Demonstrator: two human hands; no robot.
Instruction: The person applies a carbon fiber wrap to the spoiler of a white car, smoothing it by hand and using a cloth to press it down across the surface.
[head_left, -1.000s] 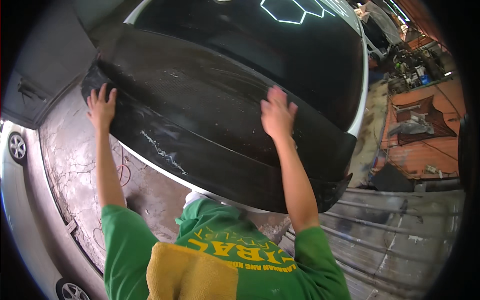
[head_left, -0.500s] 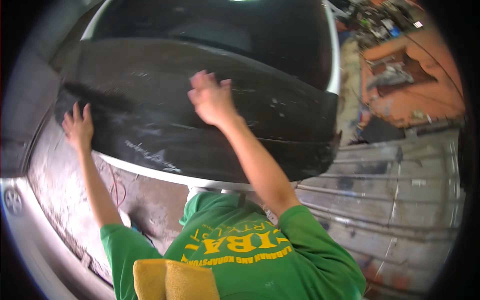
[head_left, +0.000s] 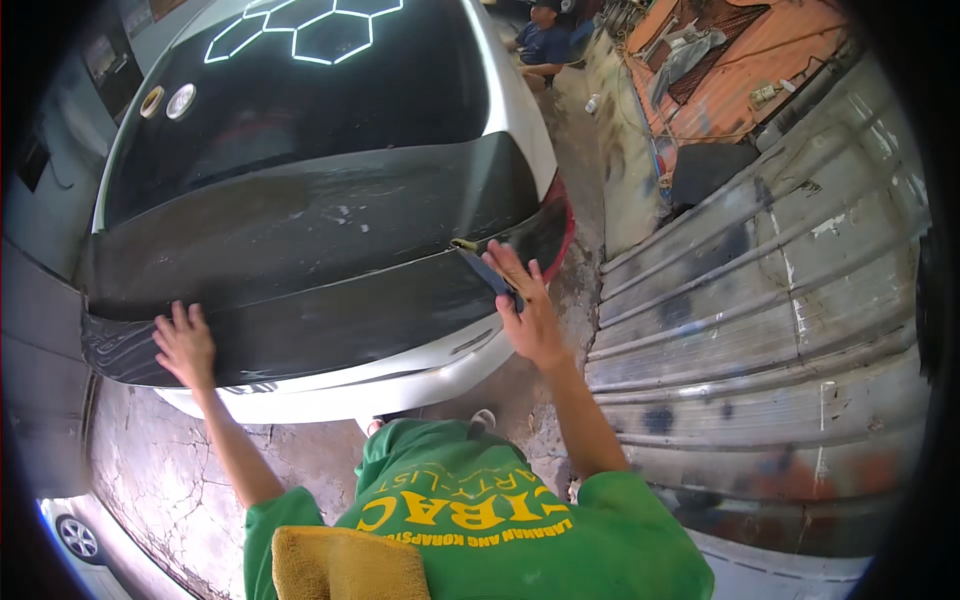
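My left hand (head_left: 184, 349) lies open, fingers spread, on the left part of the dark, scuffed spoiler panel (head_left: 360, 315) at the rear of a white car (head_left: 450, 370). My right hand (head_left: 523, 305), farther right, has a dark grey flat piece (head_left: 488, 270) under its extended fingers and palm, against the panel beside its seam. A small yellowish thing shows at that piece's tip; I cannot make out what it is. Above the seam lies a second dark panel (head_left: 300, 220), below the rear window (head_left: 280, 120). A yellow cloth (head_left: 347, 565) hangs over my green shirt.
A seated person (head_left: 540, 40) is beyond the car at top right. Corrugated metal sheeting (head_left: 760, 400) fills the right side, with orange sheeting and clutter (head_left: 700, 60) above. A wall (head_left: 45, 320) stands left. Another car's wheel (head_left: 78, 535) shows at lower left, on cracked concrete (head_left: 150, 450).
The view has shifted, showing more of the car and the seated person. My right hand has moved rightward along the panel and now has the dark piece under it. My left hand remains spread.
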